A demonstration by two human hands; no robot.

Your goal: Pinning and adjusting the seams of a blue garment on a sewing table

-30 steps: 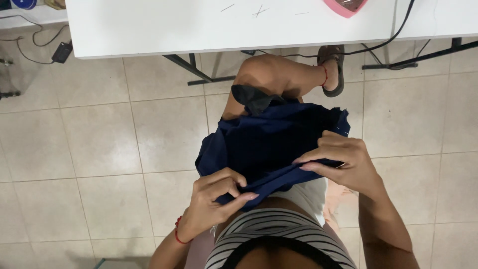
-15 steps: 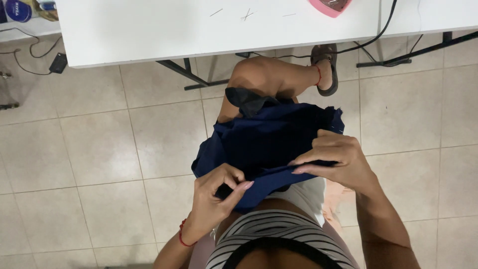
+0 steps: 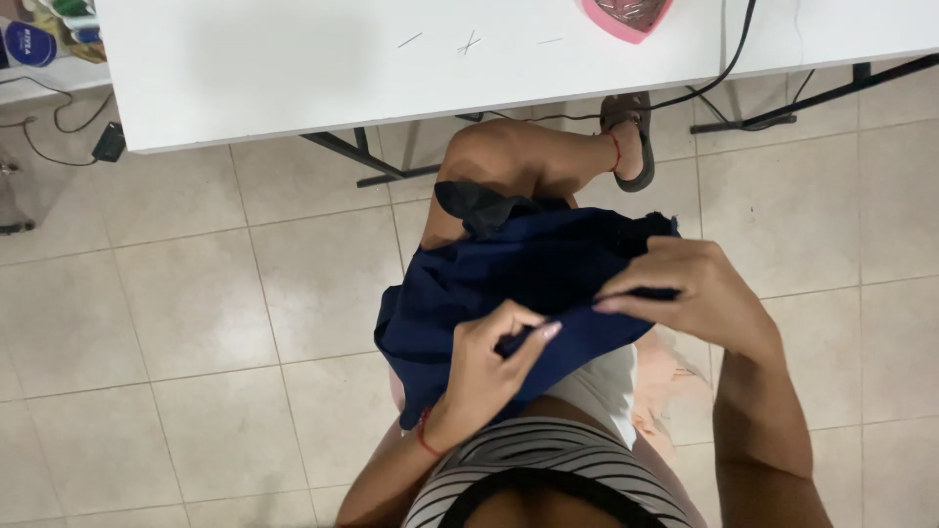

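Head view: a navy cloth (image 3: 509,284) lies bunched over the seated person's lap, below the white table (image 3: 323,68). The left hand (image 3: 484,367) pinches the cloth's near edge, its grip pressed together on a fold. The right hand (image 3: 690,293), right of it, nips the same edge between thumb and fingers. A pink iron (image 3: 626,15) sits on the table's far side.
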